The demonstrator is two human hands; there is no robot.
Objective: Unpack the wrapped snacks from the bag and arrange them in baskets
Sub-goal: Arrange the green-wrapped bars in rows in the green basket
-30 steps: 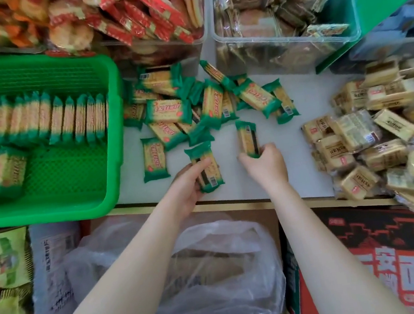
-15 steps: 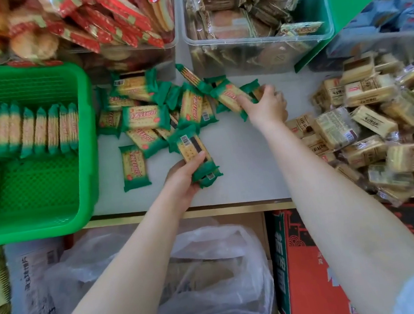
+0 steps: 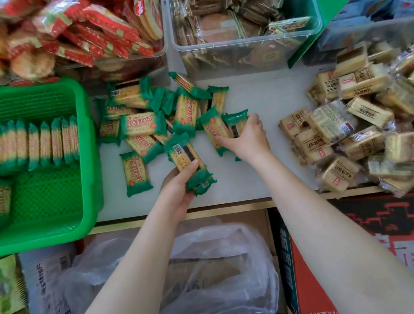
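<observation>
**Both hands on green cracker packs**

Now the left hand (image 3: 178, 185) grips a small stack of green-edged wrapped cracker packs (image 3: 187, 159), thumb curled over the top one, just above the white table (image 3: 258, 95). Beside it, the right hand (image 3: 247, 140) curls its fingers round another green pack (image 3: 235, 123) at the edge of the loose pile of green packs (image 3: 151, 116). At the left stands the green plastic basket (image 3: 90, 174), with rows of packs upright inside. A heap of pale yellow wrapped snacks (image 3: 372, 118) lies at the right.
</observation>
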